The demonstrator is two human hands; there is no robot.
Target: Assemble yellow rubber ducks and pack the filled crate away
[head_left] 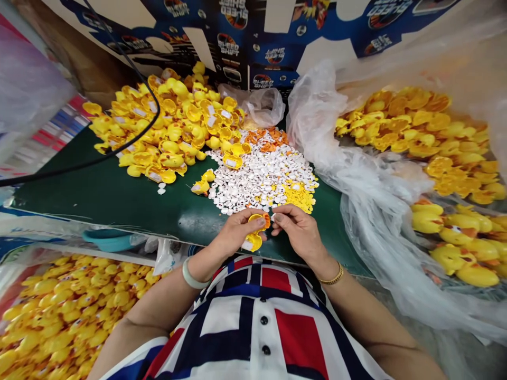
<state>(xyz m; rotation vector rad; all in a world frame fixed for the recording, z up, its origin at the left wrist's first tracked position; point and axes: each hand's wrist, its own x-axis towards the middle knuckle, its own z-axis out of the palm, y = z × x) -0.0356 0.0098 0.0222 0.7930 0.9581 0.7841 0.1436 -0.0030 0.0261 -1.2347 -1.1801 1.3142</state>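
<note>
Green counter [99, 198], near edge: yellow plastic duck piece [253, 241] clenched in left hand [237, 232], long axis slanting from orange bill [266, 220] up-right to base down-left. Right hand [299, 232], fingertips [276, 217] just beside bill, is nearer that end; grasp cannot be told.

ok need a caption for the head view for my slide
Left hand holding a yellow toy duck at a green table, white plastic eyes piled behind

Two hands (the left hand [237, 232], the right hand [299, 232]) and one yellow duck shell [253, 241] between them. The table [119, 195] carries two heaps — yellow duck shells [170, 126], white eye pieces [257, 179] — and two bangles [194, 279] circle the wrists.
</note>
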